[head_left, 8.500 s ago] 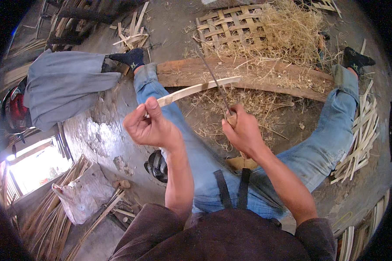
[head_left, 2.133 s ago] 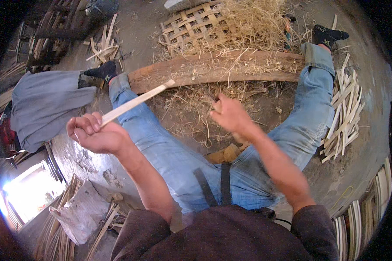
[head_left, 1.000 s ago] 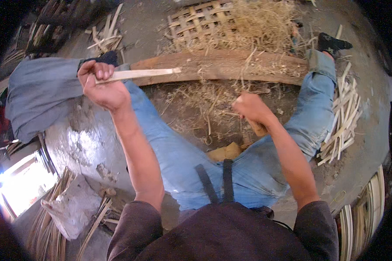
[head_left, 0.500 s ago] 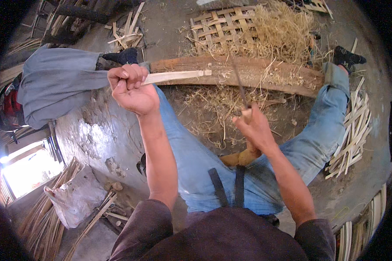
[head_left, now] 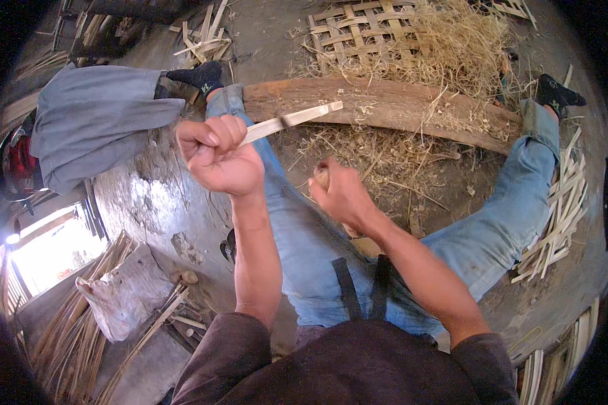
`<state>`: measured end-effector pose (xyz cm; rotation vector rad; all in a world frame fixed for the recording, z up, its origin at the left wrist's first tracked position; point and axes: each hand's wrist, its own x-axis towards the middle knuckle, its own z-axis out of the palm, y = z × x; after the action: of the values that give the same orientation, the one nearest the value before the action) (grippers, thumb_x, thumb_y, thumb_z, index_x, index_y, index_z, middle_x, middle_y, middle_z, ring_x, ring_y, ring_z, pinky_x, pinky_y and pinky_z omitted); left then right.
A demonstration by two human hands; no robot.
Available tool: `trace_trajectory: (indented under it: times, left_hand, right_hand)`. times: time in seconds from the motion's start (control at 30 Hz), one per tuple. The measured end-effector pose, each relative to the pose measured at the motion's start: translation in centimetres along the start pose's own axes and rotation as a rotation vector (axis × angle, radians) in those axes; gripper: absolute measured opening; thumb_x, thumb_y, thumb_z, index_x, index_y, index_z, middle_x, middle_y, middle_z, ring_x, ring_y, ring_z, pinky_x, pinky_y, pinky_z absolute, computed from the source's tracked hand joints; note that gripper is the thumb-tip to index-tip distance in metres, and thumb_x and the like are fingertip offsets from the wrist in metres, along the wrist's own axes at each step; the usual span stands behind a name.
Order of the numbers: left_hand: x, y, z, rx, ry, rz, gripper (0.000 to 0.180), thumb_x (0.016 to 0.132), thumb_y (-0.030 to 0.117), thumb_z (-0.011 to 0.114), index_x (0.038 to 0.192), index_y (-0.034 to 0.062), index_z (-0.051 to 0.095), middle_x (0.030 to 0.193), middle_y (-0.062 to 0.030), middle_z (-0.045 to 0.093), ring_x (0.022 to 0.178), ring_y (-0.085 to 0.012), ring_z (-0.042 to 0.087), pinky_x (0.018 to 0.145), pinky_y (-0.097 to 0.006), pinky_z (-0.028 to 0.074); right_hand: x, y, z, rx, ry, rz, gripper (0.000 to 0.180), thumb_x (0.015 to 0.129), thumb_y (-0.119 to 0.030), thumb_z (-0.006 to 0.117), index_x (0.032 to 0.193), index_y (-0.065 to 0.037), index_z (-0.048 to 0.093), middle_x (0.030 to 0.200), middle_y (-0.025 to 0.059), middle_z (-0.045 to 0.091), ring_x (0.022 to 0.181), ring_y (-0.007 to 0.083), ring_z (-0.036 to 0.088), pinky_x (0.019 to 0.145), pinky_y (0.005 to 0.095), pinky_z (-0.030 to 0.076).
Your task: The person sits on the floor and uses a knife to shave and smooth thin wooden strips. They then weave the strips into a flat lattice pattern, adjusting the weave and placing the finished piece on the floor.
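1. Our right hand (head_left: 346,197) has moved left since half a second ago, toward the wooden strip (head_left: 317,113).
2. Our left hand (head_left: 221,156) is clenched around the strip's near end, hiding it; the free end shows past the near edge of the plank (head_left: 398,108), toward its left end.
3. Our right hand is wrapped on a wooden handle (head_left: 322,177), mostly covered. We cannot make out the blade, nor tell whether the dark band (head_left: 284,122) on the strip is blade or shadow.
4. We see a pale, flat strip and a rough brown plank sprinkled with curly shavings.
5. Past the plank's far edge, tangled fibres (head_left: 463,44) partly cover a woven panel (head_left: 358,34) on the concrete-like floor (head_left: 270,47).
6. Grey cloth (head_left: 108,121) drapes at left; a bright opening (head_left: 57,250) is washed out.
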<state>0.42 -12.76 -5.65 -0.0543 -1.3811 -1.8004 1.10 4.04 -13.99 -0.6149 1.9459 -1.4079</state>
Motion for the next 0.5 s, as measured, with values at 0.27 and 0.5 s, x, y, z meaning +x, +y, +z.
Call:
trace_trajectory:
  times: [0.27,0.5]
  left_hand:
    - [-1.1,-0.1,0.6,0.018,-0.036,0.038,0.008,0.077,0.012,0.044,0.075,0.0080,0.038,0.050,0.0015,0.028,0.045,-0.0082,0.019,0.046,-0.027,0.017]
    - [-0.9,-0.3,0.7,-0.015,-0.054,0.037,0.007,0.077,0.011,0.042,0.074,0.0081,0.036,0.050,0.0009,0.028,0.044,-0.0082,0.019,0.045,-0.027,0.016]
  right_hand:
    - [2.5,3.6,-2.3,-0.105,-0.074,0.121,0.036,0.081,-0.015,0.060,0.103,0.012,0.052,0.071,0.0256,0.063,0.068,0.0381,0.066,0.066,0.0433,0.052]
    - [4.0,8.4,-3.9,-0.275,-0.058,0.208,0.031,0.080,-0.013,0.060,0.098,0.011,0.050,0.066,0.0221,0.061,0.066,0.0363,0.066,0.061,0.0443,0.051]
